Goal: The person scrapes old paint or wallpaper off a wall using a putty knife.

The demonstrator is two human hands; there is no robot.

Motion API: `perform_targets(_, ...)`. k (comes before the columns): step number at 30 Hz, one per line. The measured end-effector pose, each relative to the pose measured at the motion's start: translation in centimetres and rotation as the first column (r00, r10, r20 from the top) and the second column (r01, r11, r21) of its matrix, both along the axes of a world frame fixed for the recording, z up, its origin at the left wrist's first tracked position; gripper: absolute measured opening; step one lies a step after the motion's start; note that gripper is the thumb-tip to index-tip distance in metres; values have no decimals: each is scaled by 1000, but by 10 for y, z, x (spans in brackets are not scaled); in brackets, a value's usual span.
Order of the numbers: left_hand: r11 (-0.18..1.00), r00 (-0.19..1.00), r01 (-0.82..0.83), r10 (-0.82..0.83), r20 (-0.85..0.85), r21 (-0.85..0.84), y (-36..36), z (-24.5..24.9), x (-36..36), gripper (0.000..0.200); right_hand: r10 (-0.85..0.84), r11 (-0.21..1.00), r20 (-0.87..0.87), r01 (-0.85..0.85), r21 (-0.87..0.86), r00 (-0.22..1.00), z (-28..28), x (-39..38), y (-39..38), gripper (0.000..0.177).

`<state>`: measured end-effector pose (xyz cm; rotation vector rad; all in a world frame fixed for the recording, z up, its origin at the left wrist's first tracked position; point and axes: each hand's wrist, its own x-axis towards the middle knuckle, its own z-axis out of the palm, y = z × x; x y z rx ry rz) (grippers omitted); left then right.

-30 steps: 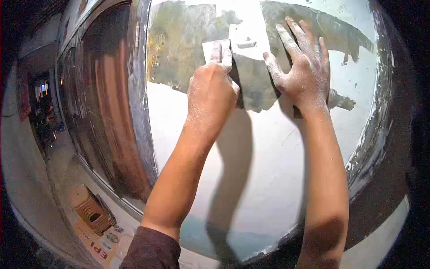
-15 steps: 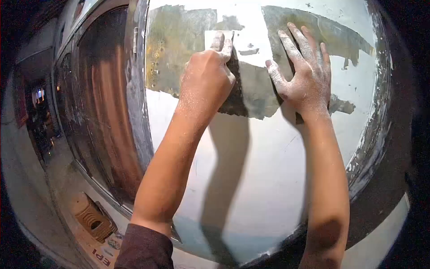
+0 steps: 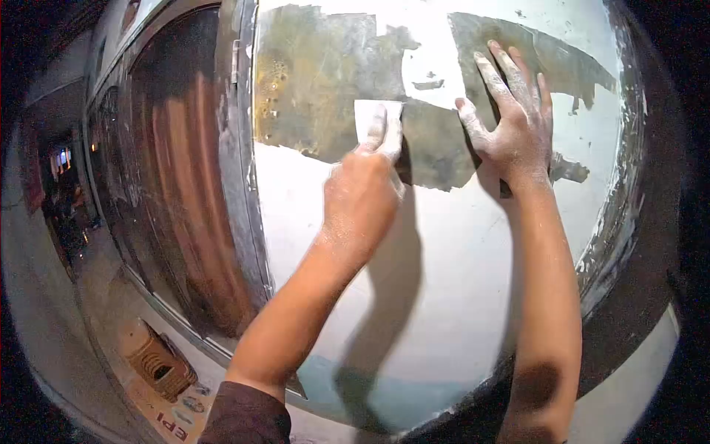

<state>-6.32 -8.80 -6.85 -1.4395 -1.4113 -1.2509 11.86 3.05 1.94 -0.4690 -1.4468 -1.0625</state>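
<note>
My left hand (image 3: 362,196), dusted with white powder, is closed around a flat, pale scraper (image 3: 364,117). Two fingers lie along its blade, and the palm hides whatever handle it has. The blade's straight upper edge rests against a grey-green bare patch (image 3: 318,81) with ragged edges on the white wall panel (image 3: 466,288). Further right, my right hand (image 3: 518,133) lies against the same panel with its whitened fingers spread, holding nothing. An irregular white patch (image 3: 430,52) remains between the bare areas, above and between the two hands.
Left of the panel is a dark-framed door (image 3: 170,170) with a brownish curtain behind it. A brown stack of moulded plastic (image 3: 155,359) stands on the floor at lower left, beside printed lettering (image 3: 171,427). A dark, flaking edge (image 3: 625,170) borders the panel at right.
My left hand has moved down with the scraper, from the upper part of the bare patch toward its lower part. My right hand stays spread on the panel; the view has shifted slightly.
</note>
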Motion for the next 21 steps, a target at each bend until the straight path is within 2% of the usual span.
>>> perform_targets(7,999,998,31,-32,59,13,9,-3,18,61,-15,1000,2,15,14,1000,1,1,0,62)
perform_targets(9,998,999,-36,34,37,47,10,2,20,59,-8,1000,2,8,18,1000,1,1,0,62)
perform_targets(11,997,994,-79,79,75,6,9,8,24,57,2,1000,2,-2,18,1000,0,1,0,62)
perform_targets(14,998,994,-45,48,95,-36,10,9,23,59,17,1000,2,-17,10,1000,0,1,-2,62)
perform_targets(19,995,998,-21,15,62,94,17,9,23,58,11,1000,-1,-11,22,1000,0,1,1,62)
perform_targets(21,998,997,-5,-1,82,66,15,12,25,58,24,999,10,-25,28,1000,1,3,2,63)
